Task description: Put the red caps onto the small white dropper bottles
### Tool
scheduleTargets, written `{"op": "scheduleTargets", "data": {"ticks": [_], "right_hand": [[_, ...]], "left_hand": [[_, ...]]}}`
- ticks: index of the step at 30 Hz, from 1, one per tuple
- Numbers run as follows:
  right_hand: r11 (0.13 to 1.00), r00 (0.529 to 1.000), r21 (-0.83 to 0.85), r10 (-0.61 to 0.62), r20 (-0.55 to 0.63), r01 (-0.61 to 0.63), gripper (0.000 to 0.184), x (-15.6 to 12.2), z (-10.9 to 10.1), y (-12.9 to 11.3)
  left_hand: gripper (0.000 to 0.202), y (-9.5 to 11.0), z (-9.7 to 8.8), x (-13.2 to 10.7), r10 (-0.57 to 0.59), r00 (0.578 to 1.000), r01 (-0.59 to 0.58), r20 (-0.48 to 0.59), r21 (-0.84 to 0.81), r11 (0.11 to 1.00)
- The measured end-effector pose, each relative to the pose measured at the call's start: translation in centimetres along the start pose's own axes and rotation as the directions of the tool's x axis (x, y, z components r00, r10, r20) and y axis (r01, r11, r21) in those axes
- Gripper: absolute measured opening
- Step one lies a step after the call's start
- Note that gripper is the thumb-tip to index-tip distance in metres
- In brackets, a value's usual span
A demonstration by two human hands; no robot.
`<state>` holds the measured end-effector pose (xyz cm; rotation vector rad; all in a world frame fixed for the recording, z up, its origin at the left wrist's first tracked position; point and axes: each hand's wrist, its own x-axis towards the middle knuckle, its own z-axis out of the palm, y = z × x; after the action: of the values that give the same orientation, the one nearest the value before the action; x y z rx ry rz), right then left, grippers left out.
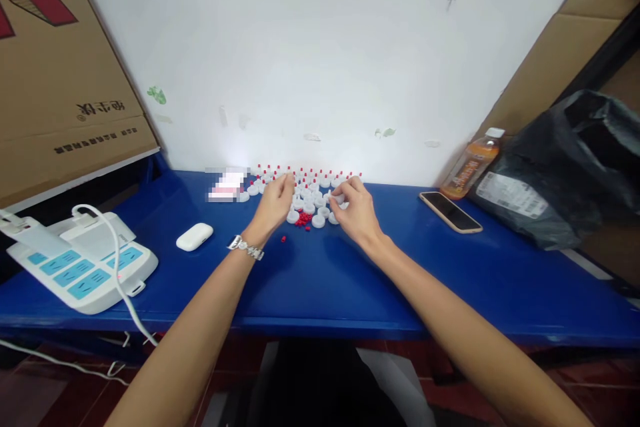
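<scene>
**Both hands at a cluster of small caps on a blue table**

Bare forearms come up from 7 and 5 o'clock and meet near the middle of the head view. The left hand point(273, 207) wears a metal wristwatch point(245, 247). Its fingers are curled, with the tips drawn together over the near-left part of the white caps point(311, 203); whether they pinch anything cannot be told. The right hand point(356, 211) lies at 3 o'clock of that cluster. Its fingers are bent, and thumb and forefinger are closed on one white cap point(339, 199) at the cluster's right edge.

The caps lie in a loose heap against the wall, at 12 o'clock from the hands, and many at the back carry red tips. A small pile of red pieces point(303, 219) sits between the two hands, touching the nearest caps. A single red piece point(283, 239) lies apart at 7 o'clock of the pile.

On the blue table point(320, 287), a white earbud case point(194, 236) rests at 9 o'clock of the left hand. A white power strip point(85, 260) with its cable lies farther out the same way, below a cardboard box point(60, 80). At 3 o'clock of the right hand lies a phone point(450, 211), face up. Beyond it are an orange drink bottle point(473, 163) and a black plastic bag point(560, 173).
</scene>
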<state>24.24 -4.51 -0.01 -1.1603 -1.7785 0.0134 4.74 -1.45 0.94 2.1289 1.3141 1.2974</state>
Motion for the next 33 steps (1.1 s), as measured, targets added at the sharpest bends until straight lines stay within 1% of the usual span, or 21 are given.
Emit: {"op": "scheduleTargets", "data": {"ticks": [1, 4, 6, 9, 10, 11, 12, 14, 16, 17, 18, 20, 22, 25, 26, 27, 28, 30, 32, 33], "right_hand": [[0.999, 0.999, 0.006, 0.037, -0.019, -0.037, 0.002, 0.1, -0.1, 0.4], [0.987, 0.990, 0.079, 0.142, -0.022, -0.140, 0.006, 0.4, -0.2, 0.7], [0.981, 0.988, 0.127, 0.154, -0.020, -0.150, 0.009, 0.4, -0.2, 0.4], [0.984, 0.992, 0.132, 0.125, -0.032, -0.120, 0.010, 0.2, -0.4, 0.0], [0.983, 0.992, 0.133, 0.125, -0.006, -0.123, 0.010, 0.0, -0.5, 0.0], [0.980, 0.991, 0.146, 0.127, 0.045, -0.132, 0.009, -0.2, -0.6, 0.0], [0.974, 0.985, 0.171, 0.128, 0.119, -0.147, 0.008, -0.4, -0.8, 0.1], [0.950, 0.949, 0.243, 0.121, 0.290, -0.195, 0.006, -0.8, -1.0, 0.3], [0.922, 0.900, 0.295, 0.109, 0.423, -0.250, 0.006, -1.2, -1.0, 0.5], [0.913, 0.879, 0.305, 0.104, 0.465, -0.270, 0.005, -1.3, -1.0, 0.6], [0.910, 0.861, 0.301, 0.104, 0.497, -0.284, 0.004, -1.4, -1.0, 0.6], [0.924, 0.833, 0.251, 0.113, 0.542, -0.289, 0.004, -1.4, -0.9, 0.7], [0.950, 0.816, 0.165, 0.131, 0.562, -0.266, 0.006, -1.3, -0.8, 0.9], [0.973, 0.827, 0.053, 0.162, 0.538, -0.224, 0.008, -1.2, -0.6, 1.2], [0.975, 0.833, 0.032, 0.170, 0.527, -0.219, 0.007, -1.2, -0.6, 1.3], [0.976, 0.838, 0.017, 0.177, 0.516, -0.216, 0.007, -1.1, -0.6, 1.3], [0.977, 0.846, 0.006, 0.180, 0.502, -0.212, 0.007, -1.1, -0.6, 1.2], [0.985, 0.878, -0.017, 0.160, 0.452, -0.171, 0.008, -1.1, -0.7, 0.8], [0.996, 0.918, -0.059, 0.090, 0.386, -0.072, 0.010, -1.2, -0.7, 0.1], [0.996, 0.930, -0.086, 0.036, 0.366, -0.005, 0.010, -1.3, -0.6, -0.3]], "left_hand": [[0.040, -0.5, -0.2, 0.2, 0.012, 0.999, -0.013, 0.030, 0.030, 0.999], [0.029, -1.9, -0.2, 0.3, 0.138, 0.978, -0.163, 0.159, 0.155, 0.974], [0.022, -2.4, 0.0, 0.3, 0.170, 0.957, -0.222, 0.237, 0.212, 0.952], [0.022, -2.4, 0.1, 0.1, 0.154, 0.946, -0.232, 0.285, 0.265, 0.936], [0.023, -2.4, 0.0, 0.0, 0.150, 0.948, -0.227, 0.282, 0.268, 0.936], [0.025, -2.3, -0.2, -0.1, 0.147, 0.950, -0.220, 0.274, 0.259, 0.940], [0.026, -2.2, -0.3, -0.1, 0.141, 0.954, -0.207, 0.266, 0.241, 0.948], [0.026, -1.9, -0.9, -0.1, 0.105, 0.959, -0.155, 0.264, 0.176, 0.972], [0.024, -1.8, -1.7, -0.2, 0.029, 0.952, -0.062, 0.306, 0.098, 0.993], [0.024, -1.8, -2.2, -0.2, -0.019, 0.938, -0.003, 0.347, 0.062, 0.998], [0.024, -1.7, -2.7, -0.2, -0.065, 0.914, 0.055, 0.400, 0.037, 0.998], [0.027, -1.8, -3.8, -0.4, -0.154, 0.834, 0.176, 0.530, 0.009, 0.984], [0.029, -1.7, -4.6, -0.6, -0.211, 0.773, 0.255, 0.598, 0.012, 0.967], [0.032, -1.2, -5.0, -1.0, -0.316, 0.694, 0.348, 0.647, 0.082, 0.934], [0.032, -1.1, -4.9, -1.1, -0.347, 0.677, 0.359, 0.649, 0.119, 0.926], [0.032, -0.9, -4.7, -1.2, -0.367, 0.672, 0.353, 0.643, 0.158, 0.922], [0.030, -0.8, -4.4, -1.2, -0.372, 0.678, 0.329, 0.635, 0.190, 0.925], [0.024, -0.7, -4.0, -1.2, -0.338, 0.701, 0.260, 0.628, 0.216, 0.941], [0.016, -0.7, -3.6, -1.3, -0.281, 0.714, 0.212, 0.641, 0.185, 0.960], [0.013, -0.8, -3.4, -1.3, -0.257, 0.715, 0.204, 0.650, 0.158, 0.966]]}}
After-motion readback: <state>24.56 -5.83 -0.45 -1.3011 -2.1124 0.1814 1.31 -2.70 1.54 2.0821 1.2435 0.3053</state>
